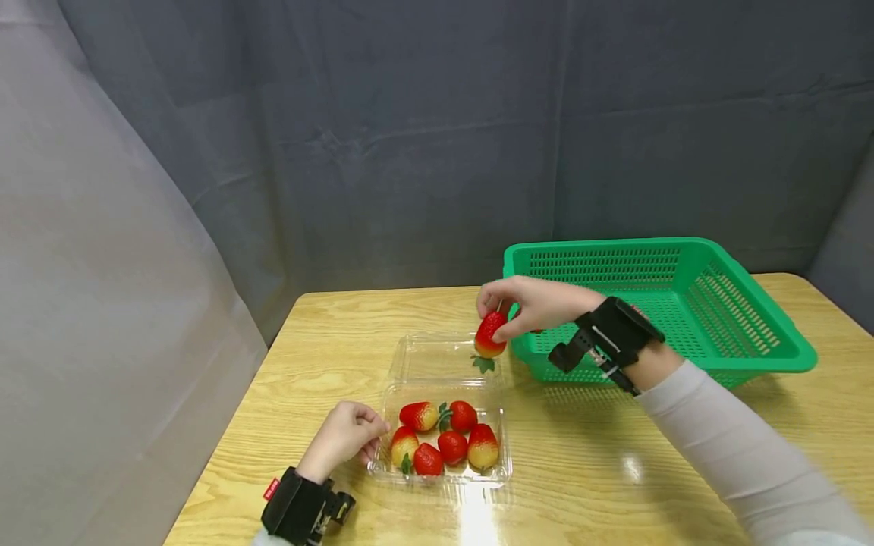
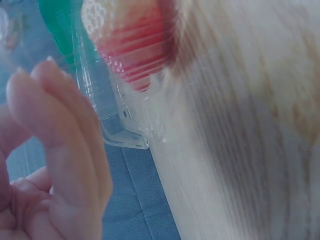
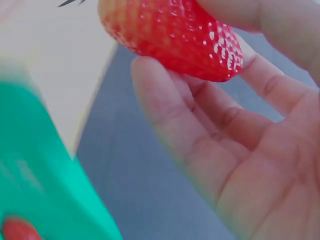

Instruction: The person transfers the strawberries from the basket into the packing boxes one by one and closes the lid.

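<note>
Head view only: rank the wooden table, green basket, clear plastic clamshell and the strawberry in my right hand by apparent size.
Largest to smallest:
1. Wooden table
2. Green basket
3. Clear plastic clamshell, lid open
4. Strawberry in the right hand

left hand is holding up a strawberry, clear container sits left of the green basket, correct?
Wrong hand: the head view shows the right hand holding up a strawberry. The clear container does sit left of the green basket.

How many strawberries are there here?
7 in plain sight: six strawberries in the box, one in the right hand. Something red shows in the basket, so more may be hidden there.
</note>
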Demonstrator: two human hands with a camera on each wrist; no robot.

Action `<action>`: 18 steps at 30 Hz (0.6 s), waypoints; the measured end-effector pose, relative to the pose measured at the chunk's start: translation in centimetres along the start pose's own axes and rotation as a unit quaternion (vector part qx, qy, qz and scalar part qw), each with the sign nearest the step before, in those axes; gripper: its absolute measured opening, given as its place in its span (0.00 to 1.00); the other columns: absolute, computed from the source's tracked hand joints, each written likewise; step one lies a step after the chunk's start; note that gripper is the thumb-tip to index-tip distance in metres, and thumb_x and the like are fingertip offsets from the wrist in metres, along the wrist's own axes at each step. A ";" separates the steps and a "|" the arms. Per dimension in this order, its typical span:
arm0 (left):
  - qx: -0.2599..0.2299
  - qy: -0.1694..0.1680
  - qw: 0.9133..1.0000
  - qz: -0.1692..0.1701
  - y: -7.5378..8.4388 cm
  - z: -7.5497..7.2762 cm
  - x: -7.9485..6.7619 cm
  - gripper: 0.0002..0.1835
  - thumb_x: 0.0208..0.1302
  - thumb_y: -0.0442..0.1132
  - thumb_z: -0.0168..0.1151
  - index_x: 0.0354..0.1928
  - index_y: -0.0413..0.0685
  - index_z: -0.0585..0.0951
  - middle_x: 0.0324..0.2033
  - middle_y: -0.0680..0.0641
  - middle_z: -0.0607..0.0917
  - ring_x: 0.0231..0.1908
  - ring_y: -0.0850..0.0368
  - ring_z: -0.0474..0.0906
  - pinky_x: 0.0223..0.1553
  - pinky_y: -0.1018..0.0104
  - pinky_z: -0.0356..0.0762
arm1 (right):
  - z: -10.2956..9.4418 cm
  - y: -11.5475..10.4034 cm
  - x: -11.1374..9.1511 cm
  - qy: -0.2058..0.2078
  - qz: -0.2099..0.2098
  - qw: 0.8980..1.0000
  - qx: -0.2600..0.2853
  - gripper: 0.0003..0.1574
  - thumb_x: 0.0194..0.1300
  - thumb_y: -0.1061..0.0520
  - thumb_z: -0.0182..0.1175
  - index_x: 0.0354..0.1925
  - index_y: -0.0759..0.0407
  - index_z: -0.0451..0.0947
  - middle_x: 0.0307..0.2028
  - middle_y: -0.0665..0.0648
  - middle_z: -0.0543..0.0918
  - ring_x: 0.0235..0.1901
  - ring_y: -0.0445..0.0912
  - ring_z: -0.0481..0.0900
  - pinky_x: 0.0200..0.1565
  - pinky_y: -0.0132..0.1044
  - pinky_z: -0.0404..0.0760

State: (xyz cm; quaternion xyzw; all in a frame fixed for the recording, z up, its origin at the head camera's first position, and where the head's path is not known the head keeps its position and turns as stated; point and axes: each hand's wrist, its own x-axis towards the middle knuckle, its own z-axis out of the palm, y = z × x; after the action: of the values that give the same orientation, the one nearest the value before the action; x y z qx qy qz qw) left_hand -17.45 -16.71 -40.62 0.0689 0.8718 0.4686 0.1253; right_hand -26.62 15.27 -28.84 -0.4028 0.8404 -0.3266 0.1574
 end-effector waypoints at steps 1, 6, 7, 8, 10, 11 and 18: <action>-0.001 0.000 1.000 0.000 0.0 0.0 0.0 0.10 0.57 0.36 0.59 0.23 0.34 0.77 0.11 0.50 0.74 0.11 0.60 0.70 0.15 0.59 0.77 | 0.9 -0.3 0.4 -0.007 -0.007 1.000 0.006 0.17 0.52 0.56 0.65 0.40 0.55 0.71 0.36 0.55 0.77 0.34 0.49 0.76 0.35 0.40 0.80; -0.004 -0.001 1.000 0.005 -0.2 0.1 0.0 0.10 0.57 0.36 0.59 0.23 0.34 0.78 0.11 0.50 0.75 0.11 0.60 0.70 0.15 0.59 0.77 | 5.6 -1.0 2.1 -0.023 -0.026 0.998 0.054 0.17 0.51 0.55 0.65 0.38 0.55 0.70 0.34 0.54 0.78 0.34 0.47 0.77 0.37 0.40 0.79; -0.005 -0.002 1.000 0.005 -0.2 0.1 0.0 0.10 0.57 0.36 0.59 0.24 0.34 0.78 0.11 0.50 0.75 0.11 0.60 0.70 0.15 0.59 0.77 | 6.5 -1.1 2.5 -0.023 -0.028 0.998 0.059 0.17 0.51 0.56 0.66 0.38 0.55 0.70 0.33 0.54 0.78 0.33 0.47 0.77 0.37 0.40 0.79; -0.006 -0.003 1.000 0.006 -0.2 0.1 0.0 0.11 0.57 0.36 0.59 0.24 0.34 0.78 0.11 0.50 0.75 0.11 0.60 0.71 0.15 0.59 0.77 | 7.3 -1.0 2.8 -0.022 -0.027 0.997 0.063 0.17 0.51 0.56 0.66 0.38 0.55 0.70 0.33 0.54 0.78 0.33 0.46 0.77 0.37 0.39 0.79; -0.007 -0.004 1.000 0.007 -0.2 0.0 0.0 0.11 0.57 0.36 0.59 0.24 0.34 0.78 0.11 0.49 0.75 0.11 0.60 0.71 0.15 0.59 0.77 | 8.8 -0.9 3.3 -0.022 -0.024 0.997 0.065 0.17 0.50 0.56 0.66 0.37 0.55 0.70 0.32 0.53 0.78 0.32 0.46 0.77 0.36 0.38 0.79; -0.008 -0.005 1.000 0.008 -0.2 0.0 0.0 0.11 0.57 0.36 0.59 0.24 0.34 0.78 0.11 0.49 0.75 0.11 0.60 0.71 0.15 0.59 0.77 | 9.4 -0.8 3.5 -0.024 -0.021 0.997 0.064 0.16 0.50 0.56 0.66 0.37 0.54 0.70 0.31 0.53 0.78 0.32 0.46 0.76 0.36 0.37 0.78; -0.010 -0.013 1.000 0.009 -0.1 -0.1 -0.1 0.11 0.58 0.37 0.58 0.25 0.34 0.78 0.12 0.49 0.75 0.12 0.58 0.71 0.17 0.56 0.77 | 11.9 0.0 3.9 -0.031 -0.014 0.999 0.042 0.16 0.49 0.58 0.66 0.34 0.56 0.70 0.30 0.52 0.76 0.31 0.45 0.74 0.33 0.33 0.76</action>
State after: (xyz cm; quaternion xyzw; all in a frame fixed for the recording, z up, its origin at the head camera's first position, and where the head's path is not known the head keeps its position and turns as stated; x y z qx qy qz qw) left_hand -17.42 -16.87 -40.62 0.0811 0.8646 0.4778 0.1330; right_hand -22.76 7.24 -37.61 -0.4173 0.8151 -0.3512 0.1954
